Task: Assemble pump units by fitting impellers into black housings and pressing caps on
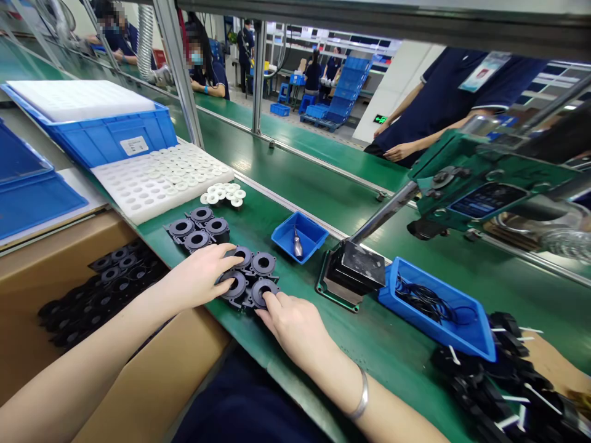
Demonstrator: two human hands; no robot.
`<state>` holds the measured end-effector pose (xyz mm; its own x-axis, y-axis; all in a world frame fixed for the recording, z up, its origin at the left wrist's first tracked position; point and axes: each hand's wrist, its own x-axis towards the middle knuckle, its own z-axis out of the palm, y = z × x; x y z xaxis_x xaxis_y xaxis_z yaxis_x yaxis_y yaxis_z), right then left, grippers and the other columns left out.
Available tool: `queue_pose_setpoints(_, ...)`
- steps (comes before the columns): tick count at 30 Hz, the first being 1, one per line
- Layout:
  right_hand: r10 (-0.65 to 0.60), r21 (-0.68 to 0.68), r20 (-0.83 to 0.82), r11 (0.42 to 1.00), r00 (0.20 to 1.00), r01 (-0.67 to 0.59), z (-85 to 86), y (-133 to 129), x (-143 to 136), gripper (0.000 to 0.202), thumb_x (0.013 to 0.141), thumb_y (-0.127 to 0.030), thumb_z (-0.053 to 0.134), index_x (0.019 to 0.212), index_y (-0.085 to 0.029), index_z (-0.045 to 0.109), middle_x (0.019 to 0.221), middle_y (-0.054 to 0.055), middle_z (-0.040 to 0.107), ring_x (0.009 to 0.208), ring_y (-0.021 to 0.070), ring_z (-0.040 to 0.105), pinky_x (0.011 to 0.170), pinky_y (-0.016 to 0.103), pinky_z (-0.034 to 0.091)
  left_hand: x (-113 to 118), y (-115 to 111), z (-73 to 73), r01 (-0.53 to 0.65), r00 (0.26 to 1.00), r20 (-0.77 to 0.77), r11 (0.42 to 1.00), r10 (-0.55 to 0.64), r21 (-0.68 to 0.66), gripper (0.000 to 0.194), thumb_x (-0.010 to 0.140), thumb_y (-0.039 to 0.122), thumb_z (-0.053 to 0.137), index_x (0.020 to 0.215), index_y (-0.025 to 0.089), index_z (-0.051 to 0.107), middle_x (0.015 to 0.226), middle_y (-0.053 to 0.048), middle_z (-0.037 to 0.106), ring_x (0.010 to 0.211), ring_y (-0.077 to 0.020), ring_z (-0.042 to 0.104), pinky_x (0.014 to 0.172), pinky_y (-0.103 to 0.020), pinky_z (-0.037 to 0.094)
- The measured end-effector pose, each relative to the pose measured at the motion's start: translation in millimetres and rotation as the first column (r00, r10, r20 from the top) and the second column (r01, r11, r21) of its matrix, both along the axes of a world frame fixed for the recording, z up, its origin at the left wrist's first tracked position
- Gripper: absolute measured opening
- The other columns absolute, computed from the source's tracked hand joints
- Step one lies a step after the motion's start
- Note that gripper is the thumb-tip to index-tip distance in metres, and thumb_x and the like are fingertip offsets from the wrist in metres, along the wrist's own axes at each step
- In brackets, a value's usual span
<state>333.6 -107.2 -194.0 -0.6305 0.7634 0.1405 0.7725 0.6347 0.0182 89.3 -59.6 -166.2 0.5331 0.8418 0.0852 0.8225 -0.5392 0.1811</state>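
Observation:
My left hand (207, 274) reaches over a group of black round housings, its thumb and a finger apart and resting on two of them. One is the black housing (263, 263) at the back of this group. My right hand (295, 320) has its fingertips closed on the rim of the nearest black housing (262, 286), by its centre hole. Behind my left hand sits a second cluster of the same black housings (202, 214). White rings (221, 194) lie loose beyond them, beside a white foam tray (138, 209) holding many more.
A small blue bin (318, 237) holds a metal-tipped tool (297, 246). Right of it stand a green press (484, 184) on a black base and a blue bin of black cables (392, 295). Black parts with white ties pile at right. A cardboard box (166, 363) of housings is below left.

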Motion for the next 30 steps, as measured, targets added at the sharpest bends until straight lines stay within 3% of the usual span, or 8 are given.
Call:
queue_pose_setpoints(2,-0.002,-0.012,-0.034,1.0,0.999,0.002,0.3,2,-4,0.02,0.097,-0.037,0.058,0.097,-0.017,0.059,0.077,0.004,0.066,0.063,0.0178,0.064,0.055,0.028,0.043,-3,-4,-2.7,0.03,0.998,0.055,0.999,-0.032,0.028,0.047,0.094,0.046,0.056,0.133,0.019,0.063,0.142,-0.017,0.055,0.128,-0.0359,0.053,0.109,-0.055,0.044)
queue_pose_setpoints(5,0.016,0.01,-0.119,1.0,0.993,-0.014,2.3,6,-4,0.025,0.095,-0.04,0.059,0.103,-0.016,0.061,0.089,0.009,0.065,0.078,0.0218,0.065,0.066,0.031,0.051,-8,-9,-14.3,0.09,0.989,0.116,0.995,-0.093,0.034,0.082,0.08,0.068,0.066,0.146,0.022,0.05,0.153,-0.017,0.046,0.143,-0.0391,0.038,0.116,-0.057,0.036)
queue_pose_setpoints(7,0.05,0.06,-0.218,0.998,0.975,-0.037,1.0,11,-2,0.044,0.091,-0.048,0.062,0.119,-0.015,0.06,0.115,0.018,0.062,0.107,0.0318,0.061,0.086,0.044,0.054,-10,-9,-27.9,0.106,0.989,0.094,0.993,-0.11,0.051,0.105,0.069,0.072,0.073,0.154,0.022,0.037,0.159,-0.018,0.038,0.149,-0.0406,0.029,0.12,-0.06,0.028)
queue_pose_setpoints(9,0.081,0.085,-0.292,0.995,0.953,-0.059,-4.3,16,-1,0.072,0.086,-0.056,0.064,0.14,-0.012,0.048,0.145,0.026,0.044,0.137,0.0412,0.041,0.106,0.059,0.044,-10,-4,-42.4,0.112,0.992,0.051,0.99,-0.117,0.084,0.113,0.066,0.069,0.078,0.156,0.021,0.031,0.16,-0.02,0.036,0.15,-0.0402,0.028,0.121,-0.061,0.022)
queue_pose_setpoints(13,0.079,0.035,-0.267,0.997,0.96,-0.072,-18.3,23,-12,0.091,0.084,-0.057,0.065,0.153,-0.007,0.032,0.163,0.027,0.019,0.153,0.0432,0.012,0.118,0.067,0.027,-11,11,-54.7,0.205,0.977,0.025,0.968,-0.211,0.147,0.107,0.069,0.06,0.081,0.155,0.018,0.033,0.156,-0.021,0.043,0.149,-0.0363,0.032,0.123,-0.057,0.02)
queue_pose_setpoints(18,0.028,0.036,-0.233,0.999,0.972,-0.02,-11.8,21,-35,0.086,0.089,-0.055,0.059,0.155,-0.01,0.03,0.166,0.023,0.014,0.154,0.0457,0.005,0.116,0.075,0.016,-43,26,-28.7,0.205,0.976,0.036,0.961,-0.215,0.186,0.098,0.079,0.063,0.071,0.156,0.021,0.029,0.16,-0.017,0.038,0.151,-0.0313,0.03,0.126,-0.053,0.006)
queue_pose_setpoints(24,0.031,-0.008,-0.217,0.999,0.976,-0.034,-10.1,33,-55,0.06,0.095,-0.05,0.052,0.152,-0.035,0.038,0.163,0.011,0.03,0.15,0.0472,0.02,0.108,0.083,0.018,-101,61,-13.8,-0.147,0.989,0.056,0.978,0.14,0.151,0.075,0.089,0.064,0.056,0.153,0.029,0.037,0.166,-0.011,0.024,0.154,-0.0392,0.015,0.12,-0.062,0.014)
queue_pose_setpoints(30,-0.062,0.025,-0.209,0.997,0.976,0.069,-19.7,47,-76,0.056,0.098,-0.045,0.046,0.152,-0.032,0.04,0.16,0.015,0.035,0.146,0.0484,0.027,0.105,0.084,0.019,-110,87,-38.5,-0.042,0.998,0.04,0.996,0.039,0.075,0.059,0.099,0.058,0.04,0.152,0.032,0.04,0.164,-0.008,0.033,0.147,-0.0357,0.031,0.118,-0.056,0.027)
